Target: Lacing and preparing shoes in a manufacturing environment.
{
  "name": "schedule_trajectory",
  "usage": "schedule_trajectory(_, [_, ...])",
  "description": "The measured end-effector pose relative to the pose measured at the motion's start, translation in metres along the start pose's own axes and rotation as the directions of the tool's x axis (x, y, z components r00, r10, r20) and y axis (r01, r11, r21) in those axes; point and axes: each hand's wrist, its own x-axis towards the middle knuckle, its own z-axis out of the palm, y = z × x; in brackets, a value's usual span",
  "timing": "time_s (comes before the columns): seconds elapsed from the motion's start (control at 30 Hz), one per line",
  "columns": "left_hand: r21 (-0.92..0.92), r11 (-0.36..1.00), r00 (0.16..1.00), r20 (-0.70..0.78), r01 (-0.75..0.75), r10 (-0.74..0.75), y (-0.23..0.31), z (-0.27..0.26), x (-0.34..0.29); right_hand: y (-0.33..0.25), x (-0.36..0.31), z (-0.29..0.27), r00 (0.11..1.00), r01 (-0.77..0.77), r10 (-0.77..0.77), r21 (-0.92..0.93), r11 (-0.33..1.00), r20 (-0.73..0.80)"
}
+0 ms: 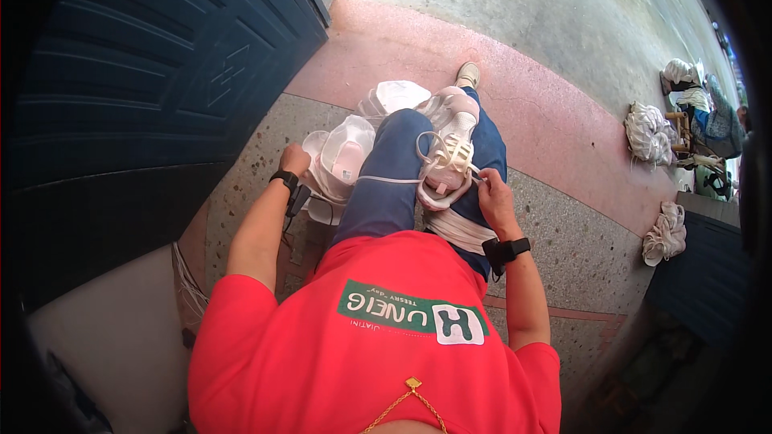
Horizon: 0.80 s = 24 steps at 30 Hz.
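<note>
A white and pink sneaker [449,149] lies on my lap, across my blue-jeaned thighs, with its white lace [386,180] partly threaded and looping loose. My right hand [493,197] pinches one lace end at the shoe's right side. My left hand [294,160] is closed out to the left, beside my knee. The other lace end runs taut across my thigh toward it. Both wrists wear black bands. A bundle of white laces [461,231] rests on my lap under the shoe.
Several white and pink sneakers [347,153] are piled on the speckled floor by my left knee. A dark blue door [153,72] stands on the left and a white sack [112,337] at lower left. White bundles [648,133] and another person [712,116] are at the far right.
</note>
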Motion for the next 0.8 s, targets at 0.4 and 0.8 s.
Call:
schedule_trajectory(0.4, [-0.787, 0.597, 0.981, -0.194, -0.155, 0.0, -0.007, -0.076, -0.026, -0.036, 0.013, -0.014, 0.972, 0.199, -0.2, -0.014, 0.98, -0.125])
schedule_trajectory(0.8, [-0.649, 0.448, 0.788, -0.493, -0.615, 0.369, 0.064, -0.179, -0.177, -0.23, 0.042, 0.095, 0.857, 0.407, -0.48, 0.325, 0.853, 0.186])
